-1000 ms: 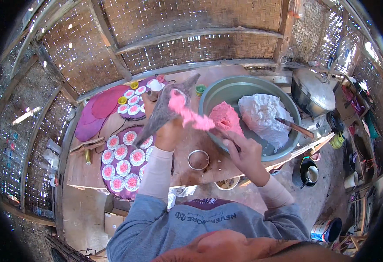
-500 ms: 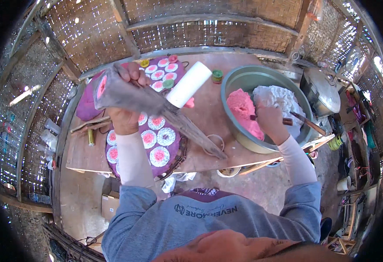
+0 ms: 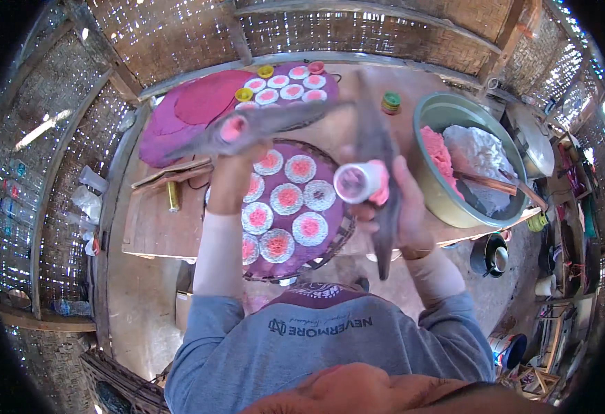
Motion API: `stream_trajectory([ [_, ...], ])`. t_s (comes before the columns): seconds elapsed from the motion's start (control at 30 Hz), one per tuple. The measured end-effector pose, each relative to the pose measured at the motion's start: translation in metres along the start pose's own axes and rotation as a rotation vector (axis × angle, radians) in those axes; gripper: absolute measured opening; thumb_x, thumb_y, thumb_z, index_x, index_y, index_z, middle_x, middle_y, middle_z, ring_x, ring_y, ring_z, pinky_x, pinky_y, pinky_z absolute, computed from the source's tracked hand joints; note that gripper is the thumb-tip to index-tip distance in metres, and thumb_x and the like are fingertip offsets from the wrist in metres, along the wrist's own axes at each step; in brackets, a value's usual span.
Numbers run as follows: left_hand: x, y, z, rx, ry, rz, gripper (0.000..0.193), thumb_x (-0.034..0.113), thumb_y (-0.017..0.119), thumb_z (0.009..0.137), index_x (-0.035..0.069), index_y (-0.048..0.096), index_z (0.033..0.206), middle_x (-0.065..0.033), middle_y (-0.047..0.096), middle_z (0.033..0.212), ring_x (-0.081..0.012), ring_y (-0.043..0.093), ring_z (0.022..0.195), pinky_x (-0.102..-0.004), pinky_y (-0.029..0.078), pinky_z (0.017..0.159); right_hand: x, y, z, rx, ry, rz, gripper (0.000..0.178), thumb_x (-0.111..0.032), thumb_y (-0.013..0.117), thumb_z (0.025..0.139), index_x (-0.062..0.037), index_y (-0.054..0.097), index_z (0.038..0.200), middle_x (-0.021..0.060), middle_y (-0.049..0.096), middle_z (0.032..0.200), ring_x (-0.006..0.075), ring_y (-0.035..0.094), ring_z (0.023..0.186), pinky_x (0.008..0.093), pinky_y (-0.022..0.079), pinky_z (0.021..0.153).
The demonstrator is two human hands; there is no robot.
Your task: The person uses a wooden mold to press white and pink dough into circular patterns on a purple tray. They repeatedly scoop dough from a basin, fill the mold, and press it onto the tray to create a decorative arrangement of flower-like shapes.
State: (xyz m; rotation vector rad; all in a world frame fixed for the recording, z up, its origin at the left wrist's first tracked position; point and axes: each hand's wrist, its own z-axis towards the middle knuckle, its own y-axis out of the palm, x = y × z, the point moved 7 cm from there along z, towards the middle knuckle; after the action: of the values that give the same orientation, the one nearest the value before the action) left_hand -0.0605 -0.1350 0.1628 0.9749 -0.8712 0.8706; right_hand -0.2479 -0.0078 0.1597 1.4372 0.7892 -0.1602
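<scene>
My left hand (image 3: 255, 153), partly hidden, is closed round a dark wooden bar (image 3: 285, 117) that is blurred by motion. Pink dough (image 3: 234, 129) fills a round hole in that bar. On the right, my right hand (image 3: 411, 207) grips a second dark wooden bar (image 3: 377, 145), held roughly upright. A short white tube (image 3: 352, 183) sticks out from this bar's left side, with pink dough (image 3: 379, 181) at its base. Below and between the hands lies a round tray with a purple cover (image 3: 285, 230), bearing several white discs with pink centres (image 3: 287, 199).
A green basin (image 3: 423, 114) at the right holds pink dough (image 3: 437, 157) and white dough (image 3: 478, 148), with wooden sticks (image 3: 485, 181) in it. More discs (image 3: 292, 91) lie at the back, near purple covers (image 3: 209, 103), yellow cups (image 3: 266, 71) and stacked green cups (image 3: 391, 103). A lidded pot (image 3: 529, 141) stands beyond the basin.
My right hand has left the stick in the basin and taken hold of the bar with the white tube. The two bars, earlier together in my left hand, are now apart.
</scene>
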Motion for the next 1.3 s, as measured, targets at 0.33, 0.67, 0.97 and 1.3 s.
stream_trajectory([
  [0.33,0.008,0.031,-0.063,-0.343,0.322,1.089,0.039,0.040,0.074,0.063,0.009,0.063,0.084,-0.0102,0.061,0.078,-0.0292,0.060,0.071,-0.0377,0.046,0.062,-0.012,0.030,0.018,0.080,-0.592,-1.421,0.072,-0.029,0.057,0.087,0.0108,0.021,0.134,0.0263,0.039,0.130,0.0327,0.042,0.121,0.0386,0.031,0.102],
  [0.67,-0.063,0.049,-0.093,-0.493,-0.028,0.805,0.040,0.044,0.067,0.071,0.018,0.061,0.100,-0.0138,0.061,0.080,-0.0355,0.060,0.076,-0.0418,0.046,0.061,0.022,-0.010,0.009,0.009,-0.372,-1.575,0.083,-0.030,0.064,0.082,0.0098,0.016,0.137,0.0304,0.041,0.128,0.0390,0.046,0.118,0.0390,0.034,0.100],
  [0.97,-0.051,0.030,0.022,-0.704,0.201,0.562,0.073,0.039,0.063,0.076,0.005,0.036,0.134,-0.0139,0.044,0.133,-0.0269,0.044,0.120,-0.0380,0.034,0.098,-0.005,-0.062,0.017,0.090,0.374,-0.756,0.076,-0.066,0.041,0.083,-0.0058,0.038,0.130,0.0132,0.055,0.105,0.0199,0.055,0.089,0.0321,0.045,0.075],
  [1.3,-0.110,0.012,0.073,-0.412,-0.189,-1.233,0.057,0.063,0.039,0.085,0.011,0.062,0.090,-0.0018,0.055,0.083,-0.0246,0.052,0.092,-0.0367,0.040,0.083,-0.015,-0.127,0.051,0.158,0.652,-0.788,0.062,-0.057,0.039,0.090,-0.0009,0.052,0.111,0.0103,0.060,0.087,0.0161,0.060,0.072,0.0278,0.050,0.064],
])
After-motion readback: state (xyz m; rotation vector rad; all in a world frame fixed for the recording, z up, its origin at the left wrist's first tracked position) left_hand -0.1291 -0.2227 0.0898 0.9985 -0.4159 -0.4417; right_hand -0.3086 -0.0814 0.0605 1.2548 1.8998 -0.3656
